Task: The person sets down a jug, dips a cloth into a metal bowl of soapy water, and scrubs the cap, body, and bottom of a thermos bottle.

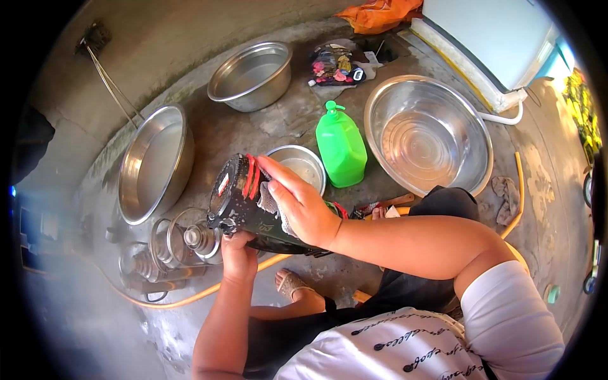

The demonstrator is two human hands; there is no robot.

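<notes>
My left hand (238, 258) grips a black, rounded appliance (278, 229) with red stripes and a pale label on its end, holding it tilted from below. White suds spot its surface, and its exact kind is unclear. My right hand (301, 206) is closed over a grey cloth (268, 201), pressing it against the appliance's side. Just behind the hands, a small metal bowl (315, 166) is partly hidden. A green pump bottle (342, 149) stands upright beside that bowl.
Metal basins stand at left (126, 183), back (278, 85) and right (479, 149). Several clear glass and metal pieces (199, 237) sit near my left hand. A yellow hose (183, 303) crosses the wet floor. A dark bag (335, 63), rag (505, 199) and white appliance (491, 38) lie beyond.
</notes>
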